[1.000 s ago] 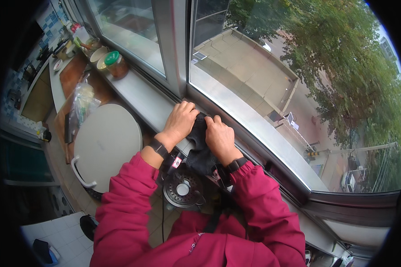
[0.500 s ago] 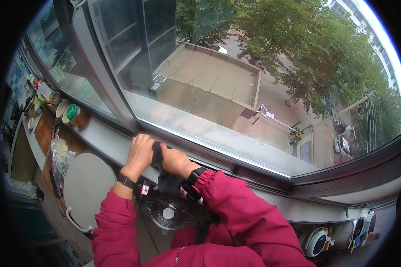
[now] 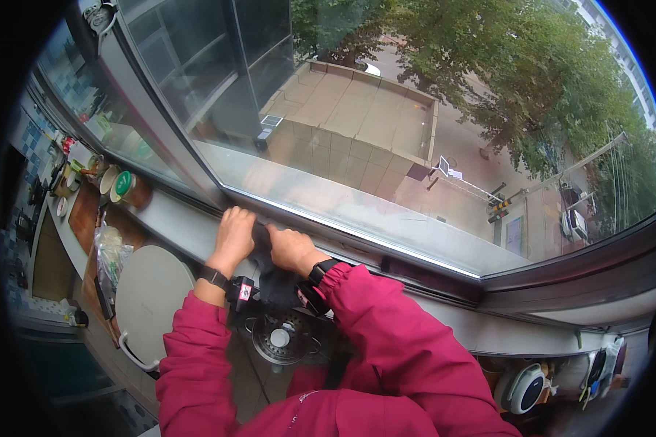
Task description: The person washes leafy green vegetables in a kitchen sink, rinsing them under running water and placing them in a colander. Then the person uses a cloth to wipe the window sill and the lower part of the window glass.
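Note:
A dark grey cloth (image 3: 275, 282) hangs between my two hands over the windowsill. My left hand (image 3: 235, 231) is closed on its upper left edge, knuckles up, close to the lower window track (image 3: 306, 231). Opposite it, my right hand (image 3: 293, 249) grips the cloth's upper right edge, the thumb pointing toward the left hand. Both wrists wear dark bands, with small black devices beside them. Below the cloth stands a steel pot with a glass lid (image 3: 280, 341) and a pale knob. The fingertips at the track are partly hidden.
The sliding window frame (image 3: 160, 124) rises ahead on the left. Along the white sill (image 3: 169, 224) at left stands a green-lidded jar (image 3: 131, 188). A pale round-backed chair (image 3: 151, 306) is at my left, and a round white appliance (image 3: 525, 387) at the lower right.
The view has shifted slightly, so the room and outdoor scene sit a little differently. Both hands keep their hold on the cloth near the track, and the cloth hangs a little more spread.

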{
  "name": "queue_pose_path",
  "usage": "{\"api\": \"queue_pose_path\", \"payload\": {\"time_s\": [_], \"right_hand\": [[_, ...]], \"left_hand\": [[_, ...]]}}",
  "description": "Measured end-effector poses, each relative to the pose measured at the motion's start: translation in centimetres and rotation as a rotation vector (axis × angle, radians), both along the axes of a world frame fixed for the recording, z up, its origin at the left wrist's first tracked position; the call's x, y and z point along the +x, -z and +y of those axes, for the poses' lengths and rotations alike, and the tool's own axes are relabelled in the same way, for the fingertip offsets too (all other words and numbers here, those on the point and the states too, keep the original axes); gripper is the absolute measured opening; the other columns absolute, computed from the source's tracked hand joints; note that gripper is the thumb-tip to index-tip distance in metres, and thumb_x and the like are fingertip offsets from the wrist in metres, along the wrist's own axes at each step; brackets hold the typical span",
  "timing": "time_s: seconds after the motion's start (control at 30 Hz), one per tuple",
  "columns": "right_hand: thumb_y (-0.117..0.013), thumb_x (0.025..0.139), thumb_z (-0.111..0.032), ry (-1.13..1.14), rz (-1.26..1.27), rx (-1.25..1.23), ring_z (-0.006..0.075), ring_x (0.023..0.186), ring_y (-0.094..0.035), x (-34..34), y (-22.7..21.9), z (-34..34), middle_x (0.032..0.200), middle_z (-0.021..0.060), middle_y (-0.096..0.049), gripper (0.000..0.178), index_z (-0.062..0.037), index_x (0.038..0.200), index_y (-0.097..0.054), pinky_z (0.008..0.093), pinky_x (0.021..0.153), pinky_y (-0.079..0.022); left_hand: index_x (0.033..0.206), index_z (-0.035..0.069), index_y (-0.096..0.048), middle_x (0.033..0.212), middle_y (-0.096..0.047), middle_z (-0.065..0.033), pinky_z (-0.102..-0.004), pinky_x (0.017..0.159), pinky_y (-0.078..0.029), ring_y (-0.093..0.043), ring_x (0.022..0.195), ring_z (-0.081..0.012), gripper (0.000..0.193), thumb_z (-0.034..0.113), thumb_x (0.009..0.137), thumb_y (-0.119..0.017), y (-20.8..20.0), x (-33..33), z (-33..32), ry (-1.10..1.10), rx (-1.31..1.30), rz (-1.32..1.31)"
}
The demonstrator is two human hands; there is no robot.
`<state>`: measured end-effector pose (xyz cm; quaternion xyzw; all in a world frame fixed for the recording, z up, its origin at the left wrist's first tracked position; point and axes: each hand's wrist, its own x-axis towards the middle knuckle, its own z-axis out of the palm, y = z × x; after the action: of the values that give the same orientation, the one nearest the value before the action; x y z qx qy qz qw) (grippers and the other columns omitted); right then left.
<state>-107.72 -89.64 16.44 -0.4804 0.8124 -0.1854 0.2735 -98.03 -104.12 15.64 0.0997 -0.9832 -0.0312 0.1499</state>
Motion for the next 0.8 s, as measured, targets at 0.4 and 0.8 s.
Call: {"api": "queue_pose_path", "payload": {"time_s": [0.4, 0.8], "right_hand": [[-0.056, 0.087, -0.017, 0.012, 0.056, 0.017, 0.0385, 0.098, -0.067, -0.7, -0.2, 3.7, 0.102, 0.0224, -0.07, 0.051, -0.0106, 0.137, -0.048, 0.0486, 0.085, -0.054], [-0.056, 0.086, -0.019, 0.024, 0.07, 0.067, 0.0427, 0.093, -0.067, -2.4, -0.5, 10.7, 0.099, 0.0249, -0.069, 0.052, -0.0157, 0.137, -0.048, 0.0508, 0.083, -0.054]], "left_hand": [[0.087, 0.001, -0.061, 0.093, -0.059, -0.0162, -0.0428, 0.091, -0.045, -0.054, 0.098, -0.036, 0.02, -0.006, 0.069, -0.056, 0.7, -0.3, 3.5, -0.012, 0.099, 0.049], [0.088, -0.001, -0.061, 0.093, -0.058, -0.0153, -0.041, 0.092, -0.046, -0.054, 0.099, -0.0347, 0.017, -0.002, 0.072, -0.056, 0.4, -1.3, 11.1, 0.001, 0.129, 0.073]]}}
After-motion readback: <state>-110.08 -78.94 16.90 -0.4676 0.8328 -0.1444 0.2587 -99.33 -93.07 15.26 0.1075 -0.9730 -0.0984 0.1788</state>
